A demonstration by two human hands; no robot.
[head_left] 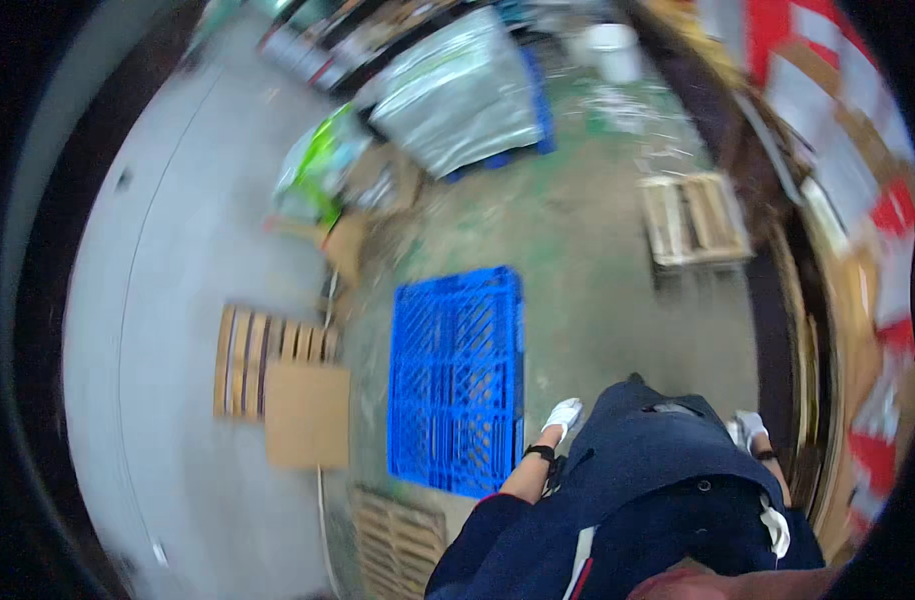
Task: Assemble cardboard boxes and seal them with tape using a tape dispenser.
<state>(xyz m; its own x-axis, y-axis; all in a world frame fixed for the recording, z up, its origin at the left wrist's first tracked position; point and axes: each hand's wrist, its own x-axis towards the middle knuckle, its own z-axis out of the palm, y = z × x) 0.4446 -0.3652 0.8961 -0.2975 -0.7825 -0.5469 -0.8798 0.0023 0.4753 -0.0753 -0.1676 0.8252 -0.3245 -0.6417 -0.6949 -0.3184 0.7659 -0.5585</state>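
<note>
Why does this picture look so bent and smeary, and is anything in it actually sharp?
Head view: the fisheye lens bows straight edges toward a dark round rim. Motion blur smears the top and right, so the silver-wrapped stack and white bucket look soft. The blue plastic pallet is clearest. Lighting is flat, with no hard shadows. The gloved left hand and right hand are slightly blurred.

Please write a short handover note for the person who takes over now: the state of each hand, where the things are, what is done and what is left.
Left hand: gloved, hanging at the side, nothing seen in its grip.
Right hand: gloved, low by the hip, partly hidden; grip cannot be told.
Things: blue pallet lies flat on the floor just ahead of the left hand, with nothing on it. Cardboard sheet rests on a wooden pallet to its left. Another wooden pallet lies further ahead on the right.
Done: nothing visible.
Left: pallets untouched; picture is blurred.
</note>
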